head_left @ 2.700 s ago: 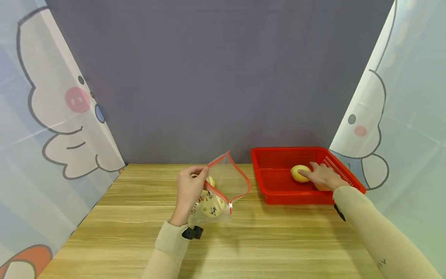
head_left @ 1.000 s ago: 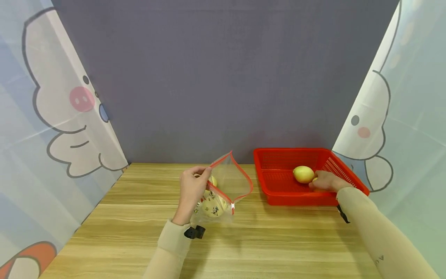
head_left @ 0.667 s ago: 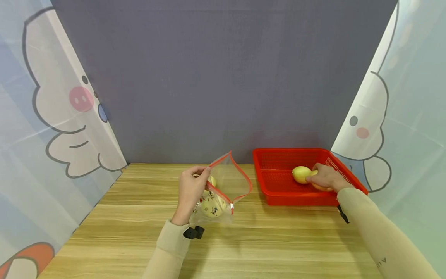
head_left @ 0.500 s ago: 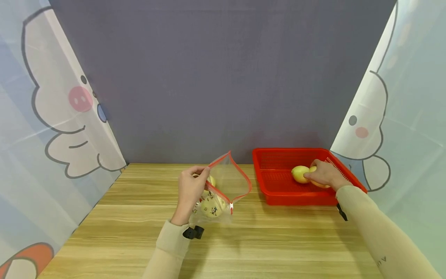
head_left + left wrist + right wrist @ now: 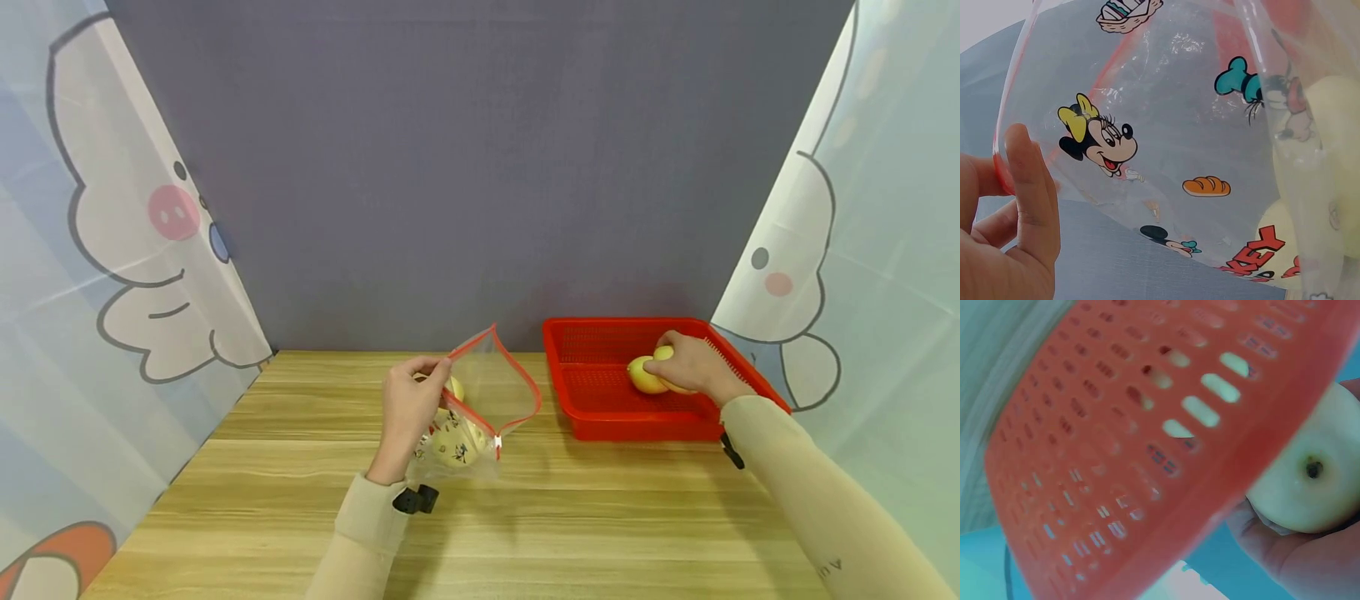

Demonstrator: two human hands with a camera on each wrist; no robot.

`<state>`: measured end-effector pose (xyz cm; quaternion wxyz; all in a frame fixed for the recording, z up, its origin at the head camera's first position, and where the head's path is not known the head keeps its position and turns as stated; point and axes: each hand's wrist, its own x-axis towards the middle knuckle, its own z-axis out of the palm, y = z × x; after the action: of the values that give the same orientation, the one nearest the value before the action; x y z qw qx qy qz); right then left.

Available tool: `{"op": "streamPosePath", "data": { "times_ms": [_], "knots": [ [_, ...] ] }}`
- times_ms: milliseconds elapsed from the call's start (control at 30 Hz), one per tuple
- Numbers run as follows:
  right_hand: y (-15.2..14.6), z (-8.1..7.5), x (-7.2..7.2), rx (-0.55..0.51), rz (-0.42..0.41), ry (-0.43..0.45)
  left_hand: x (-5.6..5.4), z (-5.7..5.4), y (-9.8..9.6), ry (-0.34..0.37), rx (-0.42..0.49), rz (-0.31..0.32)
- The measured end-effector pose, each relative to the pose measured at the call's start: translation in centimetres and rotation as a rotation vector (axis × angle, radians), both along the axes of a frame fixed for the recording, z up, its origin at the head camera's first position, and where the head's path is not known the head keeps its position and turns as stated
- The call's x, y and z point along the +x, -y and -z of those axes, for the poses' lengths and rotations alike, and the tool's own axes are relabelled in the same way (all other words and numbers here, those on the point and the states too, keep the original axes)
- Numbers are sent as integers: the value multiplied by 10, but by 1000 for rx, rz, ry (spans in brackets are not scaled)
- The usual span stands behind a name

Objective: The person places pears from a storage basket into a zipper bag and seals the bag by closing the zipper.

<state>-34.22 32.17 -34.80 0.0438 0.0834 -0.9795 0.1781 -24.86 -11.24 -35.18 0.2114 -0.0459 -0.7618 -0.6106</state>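
Note:
My left hand (image 5: 411, 408) pinches the red-edged rim of a clear zip bag (image 5: 495, 379), whose mouth gapes to the right. Cartoon prints cover the plastic, and pale yellow lemons (image 5: 453, 443) lie inside, partly hidden by the hand and prints. In the left wrist view, the thumb and fingers (image 5: 1032, 194) nip the bag's edge. Over the red basket (image 5: 630, 425), my right hand (image 5: 697, 365) grips a lemon (image 5: 664, 354). A second lemon (image 5: 642, 377) sits in the basket just beside it. The right wrist view shows the held lemon's stem end (image 5: 1313, 469) beyond the basket wall.
The basket has slotted walls and stands at the back right of the wood-grain table (image 5: 525, 525). A grey curtain (image 5: 480, 167) hangs behind, with cartoon-printed curtains (image 5: 885, 250) on both sides.
My right hand, earlier with spread fingers between the lemons, has gripped the right-hand one and raised it slightly up and left. My left hand and the bag have stayed put.

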Motion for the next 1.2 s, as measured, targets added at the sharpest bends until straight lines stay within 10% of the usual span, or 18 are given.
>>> {"op": "streamPosePath", "data": {
  "times_ms": [1200],
  "knots": [
    [92, -22, 37, -21, -178, -93, 0, 0, -2, 10, 2, -4]
  ]
}}
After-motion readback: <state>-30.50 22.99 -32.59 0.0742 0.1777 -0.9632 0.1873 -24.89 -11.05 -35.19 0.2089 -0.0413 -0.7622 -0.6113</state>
